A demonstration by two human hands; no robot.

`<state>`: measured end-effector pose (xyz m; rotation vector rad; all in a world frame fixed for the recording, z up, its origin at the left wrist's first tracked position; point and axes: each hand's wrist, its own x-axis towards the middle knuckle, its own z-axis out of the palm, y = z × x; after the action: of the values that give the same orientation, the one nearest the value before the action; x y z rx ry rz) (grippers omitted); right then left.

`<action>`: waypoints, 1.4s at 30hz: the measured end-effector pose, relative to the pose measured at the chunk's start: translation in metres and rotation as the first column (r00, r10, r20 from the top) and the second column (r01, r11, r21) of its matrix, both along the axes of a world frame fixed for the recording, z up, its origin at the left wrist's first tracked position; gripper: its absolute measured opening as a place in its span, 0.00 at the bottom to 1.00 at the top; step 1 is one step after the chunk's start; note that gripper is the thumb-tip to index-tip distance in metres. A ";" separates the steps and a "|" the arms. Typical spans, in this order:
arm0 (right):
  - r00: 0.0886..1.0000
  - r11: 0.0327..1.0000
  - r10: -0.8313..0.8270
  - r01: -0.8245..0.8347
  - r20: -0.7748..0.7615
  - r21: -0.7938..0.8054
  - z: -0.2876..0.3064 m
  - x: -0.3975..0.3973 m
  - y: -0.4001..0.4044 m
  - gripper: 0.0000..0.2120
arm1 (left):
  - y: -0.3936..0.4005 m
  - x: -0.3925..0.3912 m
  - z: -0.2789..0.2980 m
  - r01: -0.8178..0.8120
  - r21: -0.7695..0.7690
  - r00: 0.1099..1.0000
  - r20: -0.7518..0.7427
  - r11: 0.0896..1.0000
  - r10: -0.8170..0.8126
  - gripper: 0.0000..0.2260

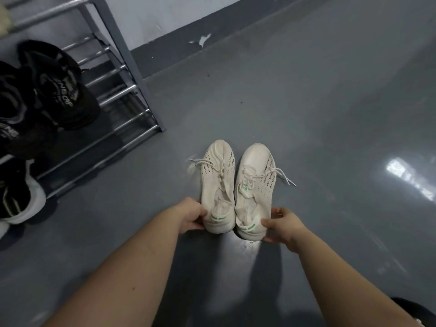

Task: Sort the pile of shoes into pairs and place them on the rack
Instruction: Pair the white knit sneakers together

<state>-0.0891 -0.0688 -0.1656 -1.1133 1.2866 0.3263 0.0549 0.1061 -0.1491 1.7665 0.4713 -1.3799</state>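
Observation:
Two cream knit sneakers with green heel stripes lie side by side in front of me, toes pointing away. My left hand (192,215) grips the heel of the left cream sneaker (218,180). My right hand (282,225) grips the heel of the right cream sneaker (256,182), thumb over the collar. Loose laces trail out to both sides. Whether the soles touch the grey floor I cannot tell. The metal shoe rack (122,95) stands at the left, with black sneakers (59,86) on its bars.
A black-and-white sneaker (21,197) sits at the rack's lower left. The rack's grey upright post (132,67) runs down to the floor near the shoes. A wall with chipped paint (200,40) lies behind. Grey floor (330,102) spreads to the right.

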 end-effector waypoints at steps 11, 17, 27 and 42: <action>0.876 0.859 0.482 -0.472 -0.003 -0.199 0.053 0.095 0.068 0.15 | 0.113 0.026 0.022 -0.326 -0.056 0.938 0.104 0.944 0.330 0.21; 0.725 0.690 0.688 -0.644 0.025 -0.331 0.067 0.174 0.120 0.16 | 0.172 0.064 0.034 -0.420 -0.035 0.890 0.179 0.907 0.419 0.18; 0.567 0.471 0.824 -0.709 -0.026 -0.525 0.059 0.295 0.170 0.17 | 0.217 0.163 0.026 -0.526 -0.078 0.816 0.234 0.847 0.528 0.15; 0.633 0.491 0.774 -0.626 -0.027 -0.606 0.029 0.365 0.195 0.13 | 0.220 0.214 -0.004 -0.634 -0.078 0.710 0.336 0.769 0.619 0.18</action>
<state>0.2764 0.1262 -0.1370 -2.1513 0.6106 0.4008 0.2685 0.3259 -0.1534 1.6095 0.8197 -0.5632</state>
